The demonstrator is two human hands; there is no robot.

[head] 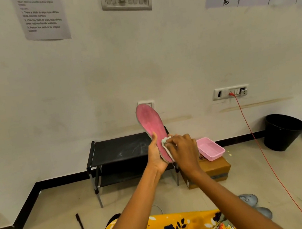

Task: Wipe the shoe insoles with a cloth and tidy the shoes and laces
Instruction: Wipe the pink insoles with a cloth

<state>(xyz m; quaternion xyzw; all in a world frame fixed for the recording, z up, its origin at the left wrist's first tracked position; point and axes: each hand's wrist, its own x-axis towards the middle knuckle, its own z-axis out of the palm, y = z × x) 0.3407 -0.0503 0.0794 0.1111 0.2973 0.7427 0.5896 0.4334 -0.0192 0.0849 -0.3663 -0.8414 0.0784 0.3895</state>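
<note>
Mid-frame before the black rack (120, 151), left hand (154, 157) grips pink insole (150, 123) by its heel, toe toward 11 o'clock, right hand (183, 151) at 3 o'clock pinching a mostly hidden pale cloth (165, 141) onto it, fingers curled.

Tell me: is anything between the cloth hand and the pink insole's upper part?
Nothing visible. The right hand presses the pale folded cloth against the pink foam insole near its lower end, which the left hand grips. The insole's upper face is bare and facing the camera.
</note>
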